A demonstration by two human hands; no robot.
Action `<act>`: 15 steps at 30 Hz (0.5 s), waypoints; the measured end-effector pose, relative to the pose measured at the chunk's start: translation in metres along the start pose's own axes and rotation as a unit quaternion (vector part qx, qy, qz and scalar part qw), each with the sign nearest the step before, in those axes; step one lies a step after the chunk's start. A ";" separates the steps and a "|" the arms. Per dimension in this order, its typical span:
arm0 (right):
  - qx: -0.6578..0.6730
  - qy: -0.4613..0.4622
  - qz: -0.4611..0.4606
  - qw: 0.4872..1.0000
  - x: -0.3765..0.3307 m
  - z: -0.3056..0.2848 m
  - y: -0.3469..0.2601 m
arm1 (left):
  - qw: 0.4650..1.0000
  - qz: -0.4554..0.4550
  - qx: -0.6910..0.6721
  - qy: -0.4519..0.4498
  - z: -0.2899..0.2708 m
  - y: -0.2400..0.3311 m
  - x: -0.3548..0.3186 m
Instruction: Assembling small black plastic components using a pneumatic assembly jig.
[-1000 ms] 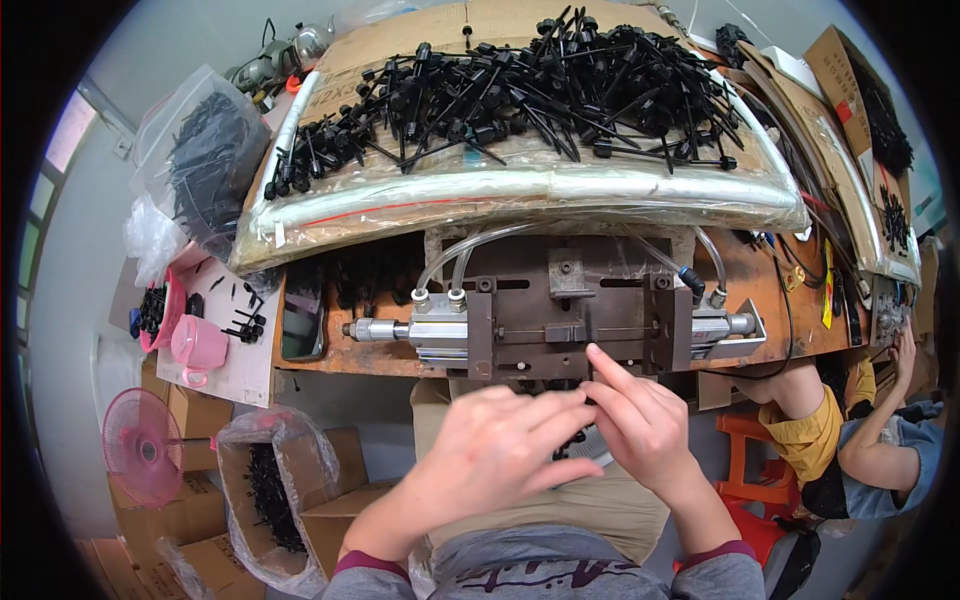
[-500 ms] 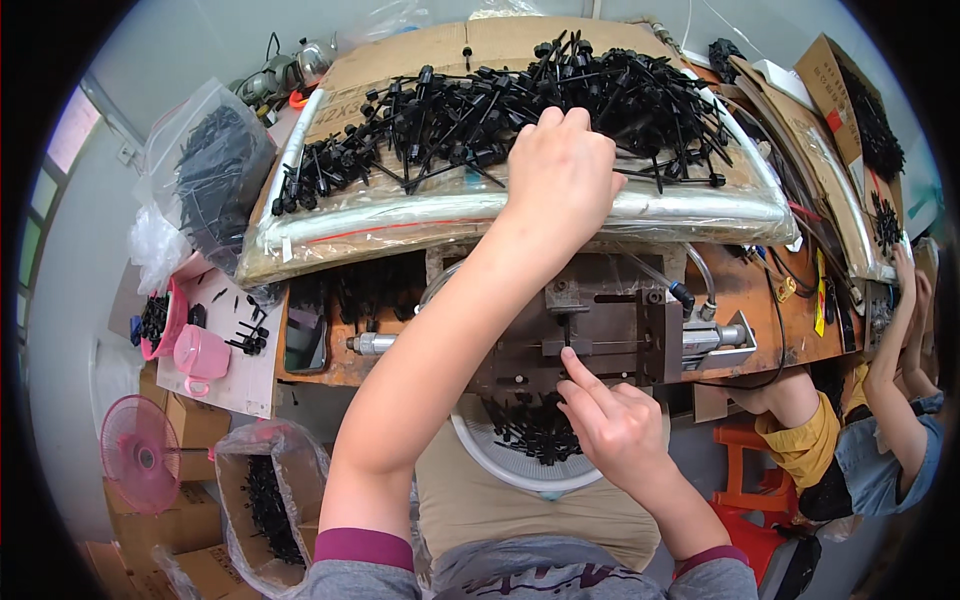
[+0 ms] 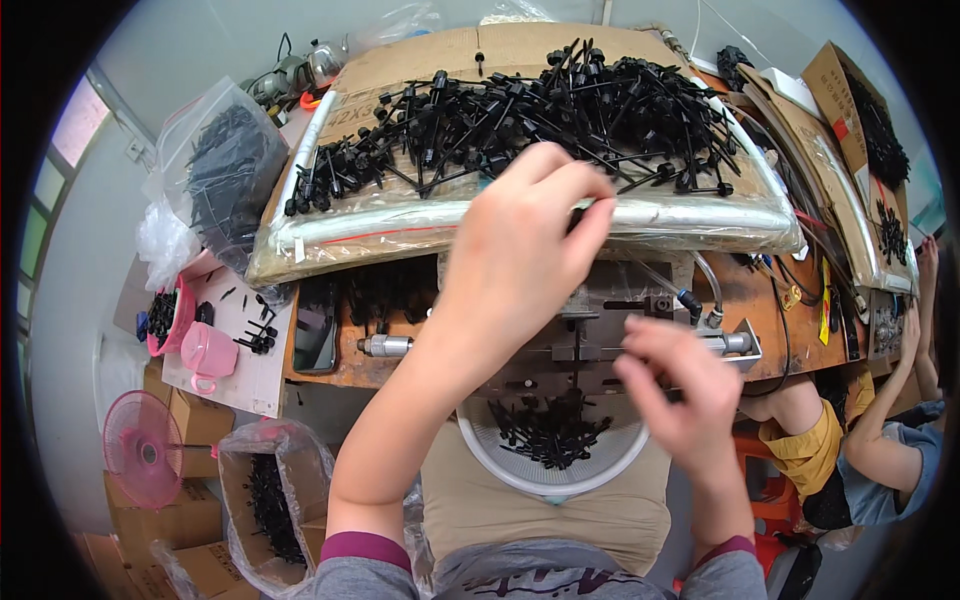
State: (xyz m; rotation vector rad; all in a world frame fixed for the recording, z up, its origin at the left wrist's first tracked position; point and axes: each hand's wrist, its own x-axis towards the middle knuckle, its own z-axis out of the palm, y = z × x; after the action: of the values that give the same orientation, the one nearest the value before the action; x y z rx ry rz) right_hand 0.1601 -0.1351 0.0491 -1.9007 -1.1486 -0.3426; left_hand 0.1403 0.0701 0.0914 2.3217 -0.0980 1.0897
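Left hand point(image 3: 520, 240) is pinched over the near edge of the black plastic parts pile point(image 3: 520, 120), can't tell what's gripped. Right hand point(image 3: 680, 390), fingers curled, sits lower by the metal fixture point(image 3: 600, 330).

1. A tray point(image 3: 300, 235) heaped with parts point(image 3: 540, 110) lies at the back of the bench point(image 3: 760, 300).
2. The press point(image 3: 600, 320) stands before the tray — a bowl point(image 3: 500, 465) holding parts sits just before it, nearest the person.
3. Left hand point(image 3: 520, 250) is over the tray's front edge; right hand point(image 3: 680, 395) is over the press, right of the bowl.
4. A bag point(image 3: 225, 170) stands left of the tray (another bag point(image 3: 265, 480) sits lower, by a fan point(image 3: 140, 445)).
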 end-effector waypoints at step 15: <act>-0.292 -0.147 0.055 0.943 0.177 0.036 0.064 | 0.981 -0.105 -0.087 -0.141 -0.013 0.046 -0.123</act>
State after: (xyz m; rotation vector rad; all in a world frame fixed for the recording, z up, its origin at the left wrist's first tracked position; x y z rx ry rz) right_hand 0.3011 -0.0161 0.1013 -2.5977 -1.2125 -0.3729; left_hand 0.0361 0.0176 0.0301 2.2533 -0.0509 0.6199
